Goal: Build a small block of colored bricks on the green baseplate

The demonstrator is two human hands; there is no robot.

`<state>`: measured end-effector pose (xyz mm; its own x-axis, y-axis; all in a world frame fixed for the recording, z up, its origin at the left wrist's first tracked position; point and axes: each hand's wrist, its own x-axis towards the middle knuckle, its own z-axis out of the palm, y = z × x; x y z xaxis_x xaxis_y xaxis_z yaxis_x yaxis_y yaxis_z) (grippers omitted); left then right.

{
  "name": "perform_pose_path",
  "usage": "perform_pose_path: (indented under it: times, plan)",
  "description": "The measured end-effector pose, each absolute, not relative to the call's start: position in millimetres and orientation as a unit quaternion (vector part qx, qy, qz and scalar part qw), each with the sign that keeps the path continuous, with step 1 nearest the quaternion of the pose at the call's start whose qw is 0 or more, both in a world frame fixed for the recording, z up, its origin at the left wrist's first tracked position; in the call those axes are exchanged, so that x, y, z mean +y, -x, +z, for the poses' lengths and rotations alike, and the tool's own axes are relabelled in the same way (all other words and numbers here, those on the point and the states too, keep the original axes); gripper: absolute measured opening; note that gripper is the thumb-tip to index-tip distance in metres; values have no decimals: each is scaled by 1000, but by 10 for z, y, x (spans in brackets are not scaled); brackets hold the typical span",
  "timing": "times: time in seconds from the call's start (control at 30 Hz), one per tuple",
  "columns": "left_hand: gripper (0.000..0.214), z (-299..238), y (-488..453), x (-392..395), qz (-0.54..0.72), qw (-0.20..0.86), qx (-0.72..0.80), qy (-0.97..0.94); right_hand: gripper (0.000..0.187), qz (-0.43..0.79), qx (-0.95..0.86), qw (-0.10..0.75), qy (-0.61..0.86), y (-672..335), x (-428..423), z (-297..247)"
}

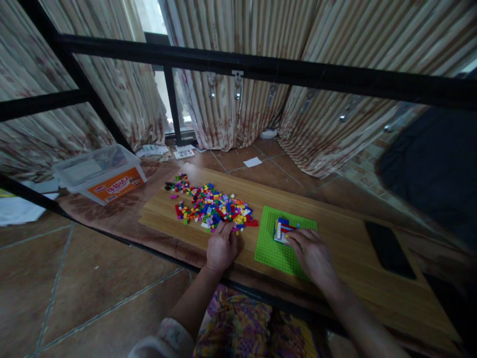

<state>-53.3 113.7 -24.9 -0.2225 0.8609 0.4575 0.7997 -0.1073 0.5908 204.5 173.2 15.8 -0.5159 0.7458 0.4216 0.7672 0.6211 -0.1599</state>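
A green baseplate [266,243] lies on the wooden board, carrying a small built block of white, blue and red toy bricks [280,231]. My right hand [311,253] is at this build's right side, thumb and fingers pinched, with a small yellow brick [287,236] showing at the fingertips. Left of the baseplate spreads a loose heap of multicoloured toy bricks [214,206]. At the heap's near edge, my left hand [222,248] rests with its fingers curled down and together. Whatever lies under those fingertips is hidden.
The wooden board [337,231] holds a dark phone-like slab [389,248] at right. A clear plastic box [100,174] with an orange label stands left of the board. Black metal bars [238,69] cross in front, before striped curtains [261,30]. Papers [252,162] lie on the tiled floor.
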Motion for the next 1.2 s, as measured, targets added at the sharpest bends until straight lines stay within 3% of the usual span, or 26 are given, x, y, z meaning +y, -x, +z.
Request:
perform_pose_path:
  times: [0.53,1.2]
  plan:
    - [23,-254,535,1136,407,46,668,-621,27,91,-804,318,495,-1944,1887,99]
    - [22,-254,532,1133,406,49,668,-622,25,-74,-847,278,448,-1914,1726,37]
